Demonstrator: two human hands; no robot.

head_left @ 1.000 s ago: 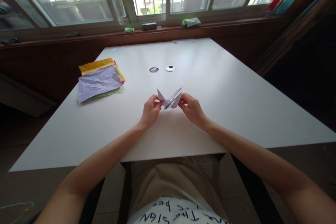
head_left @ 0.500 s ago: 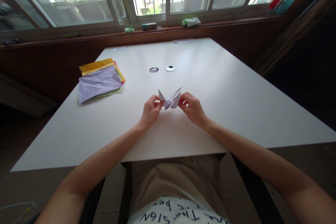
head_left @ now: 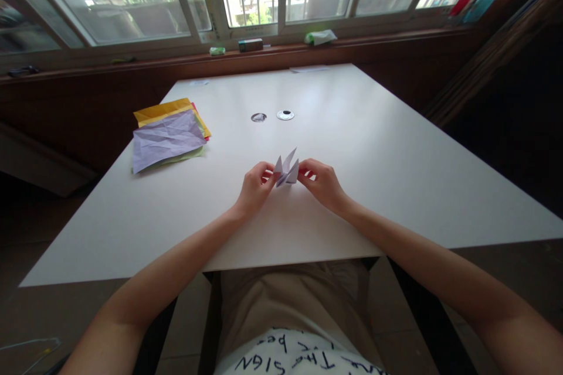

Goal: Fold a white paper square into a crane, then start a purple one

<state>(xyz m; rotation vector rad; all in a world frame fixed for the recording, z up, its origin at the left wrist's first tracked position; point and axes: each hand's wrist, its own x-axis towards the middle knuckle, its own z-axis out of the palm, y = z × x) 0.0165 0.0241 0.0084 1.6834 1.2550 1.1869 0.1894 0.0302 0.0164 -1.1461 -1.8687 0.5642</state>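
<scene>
A pale lilac origami crane [head_left: 288, 173] is held above the front middle of the white table [head_left: 396, 158], its pointed parts sticking up. My left hand [head_left: 256, 186] pinches its left wing between thumb and fingers. On the other side my right hand [head_left: 322, 180] has its fingers closed on the right wing. The wings stand steeply, close to the middle part. Fingertips partly cover the outer edges of the paper.
At the left lies a stack of coloured paper, with a creased purple sheet [head_left: 169, 139] on top and a yellow sheet [head_left: 162, 111] behind. Two round fittings, one a metal ring [head_left: 281, 117], sit in the tabletop. A green-and-white packet [head_left: 320, 37] and a small box [head_left: 250, 44] rest on the windowsill.
The crane's left wing has been pushed up and inward, so the wings stand closer together. My left hand has shifted slightly right; my right hand has hardly moved.
</scene>
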